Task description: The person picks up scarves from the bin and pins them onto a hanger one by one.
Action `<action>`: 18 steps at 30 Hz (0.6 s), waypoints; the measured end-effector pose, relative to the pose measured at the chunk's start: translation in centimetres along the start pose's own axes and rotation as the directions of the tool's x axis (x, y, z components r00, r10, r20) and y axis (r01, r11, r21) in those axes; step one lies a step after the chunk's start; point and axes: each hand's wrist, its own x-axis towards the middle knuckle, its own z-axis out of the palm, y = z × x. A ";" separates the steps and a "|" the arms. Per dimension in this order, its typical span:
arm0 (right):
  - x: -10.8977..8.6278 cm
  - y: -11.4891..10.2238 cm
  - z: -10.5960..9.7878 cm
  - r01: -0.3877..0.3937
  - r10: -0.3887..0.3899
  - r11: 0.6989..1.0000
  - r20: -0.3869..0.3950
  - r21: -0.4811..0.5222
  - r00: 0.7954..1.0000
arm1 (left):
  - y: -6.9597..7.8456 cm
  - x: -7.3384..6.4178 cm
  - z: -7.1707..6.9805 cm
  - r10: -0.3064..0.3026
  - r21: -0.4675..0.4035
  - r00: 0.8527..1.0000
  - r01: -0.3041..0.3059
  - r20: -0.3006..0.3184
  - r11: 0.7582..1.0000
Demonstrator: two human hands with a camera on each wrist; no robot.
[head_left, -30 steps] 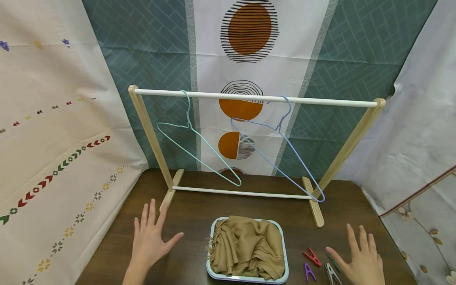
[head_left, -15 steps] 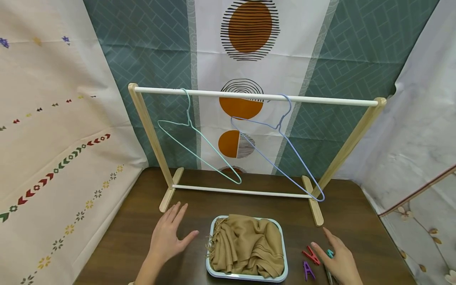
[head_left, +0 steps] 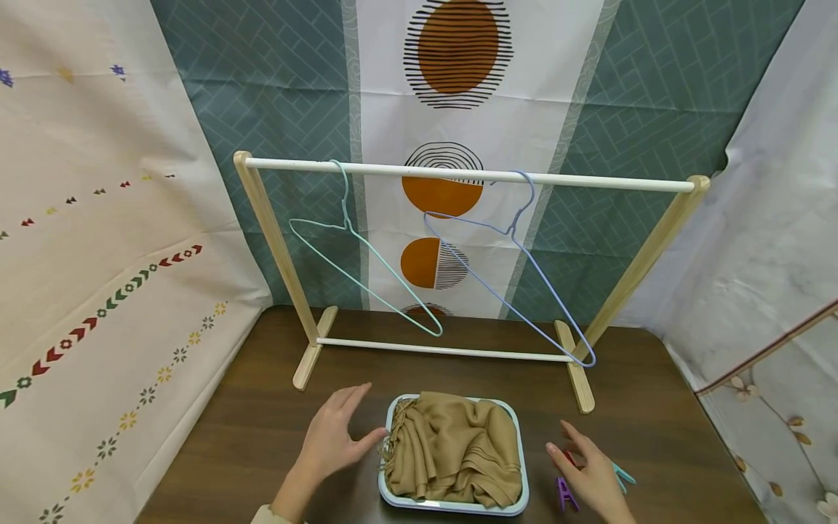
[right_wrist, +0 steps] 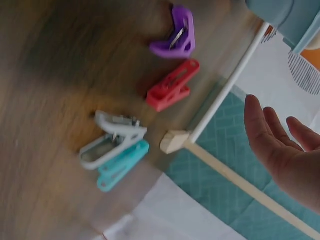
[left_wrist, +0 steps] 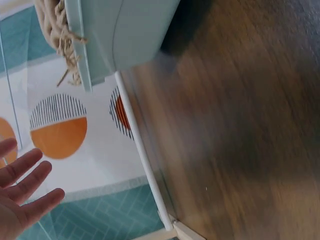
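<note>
Closing in on tub (left_wrist: 135, 35) from both sides with left hand (head_left: 332, 438) and right hand (head_left: 588, 469), fingers apart, likely putting brown cloth (head_left: 455, 451) within reach.

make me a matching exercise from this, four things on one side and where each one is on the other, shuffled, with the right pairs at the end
Things
1. cloth
2. green hanger
3. purple clip
4. tub

Places
A. lying by the red clip
B. hooked over the top bar
C. on the table, between the left hand and the right hand
D. bunched up inside the tub

Right pairs: 1-D, 2-B, 3-A, 4-C
</note>
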 end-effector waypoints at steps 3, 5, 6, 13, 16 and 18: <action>0.0 -0.2 0.6 -0.052 0.051 0.998 0.032 0.032 0.998 | 0.5 0.2 0.4 -0.002 -0.017 1.000 0.003 0.029 1.000; 0.0 -0.3 1.0 -0.084 0.079 0.994 0.057 0.075 0.995 | 0.7 0.3 0.7 0.000 -0.030 0.999 0.002 0.053 1.000; 0.0 -0.3 1.3 -0.099 0.092 0.990 0.072 0.102 0.993 | 0.8 0.3 0.9 0.002 -0.041 0.998 0.001 0.068 0.999; -0.1 -0.2 2.6 -0.159 0.138 0.960 0.105 0.230 0.985 | 1.0 0.8 2.0 0.043 -0.091 0.985 -0.027 0.167 0.995; -0.1 -0.1 3.0 -0.183 0.156 0.939 0.114 0.292 0.981 | 1.1 1.1 2.3 0.058 -0.122 0.979 -0.035 0.196 0.992; -0.1 -0.1 3.2 -0.195 0.164 0.922 0.121 0.334 0.979 | 1.1 1.4 2.5 0.074 -0.145 0.974 -0.043 0.215 0.988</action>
